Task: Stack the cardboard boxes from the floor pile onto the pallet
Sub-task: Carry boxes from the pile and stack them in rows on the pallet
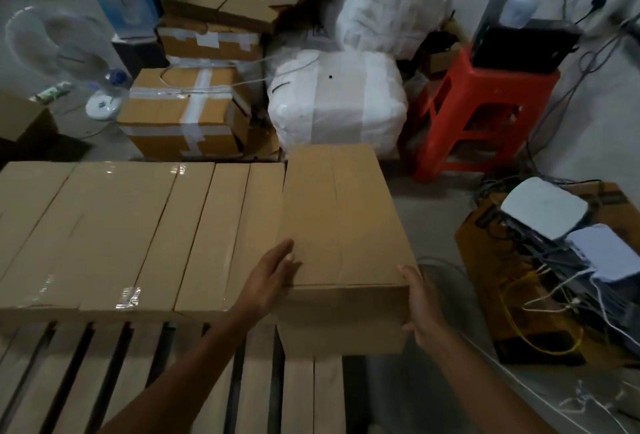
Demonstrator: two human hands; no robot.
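On the left, a row of sealed boxes (pixel 138 225) fills the far part of the pallet (pixel 104 371), whose bare slats show nearer the person. Just right of that row, the left hand (pixel 273 277) lies flat against the left face of the carried box (pixel 343 219), its fingers (pixel 285 253) straight and pressed together, their tips at the top edge. The box sits at the row's right end, close against the last box, its near end over the slats; whether it rests on the pallet yet cannot be told.

It looks like plain, stiff corrugated card, unsealed, and probably light enough to be carried by side pressure alone. The smooth faces could slip, so the low corners or the underside are the safer hold.

The right hand (pixel 420 305) cups the near right corner, thumb along the edge; its fingers are hidden behind the box, so their set cannot be told. Beyond it stands a red stool (pixel 478 111).
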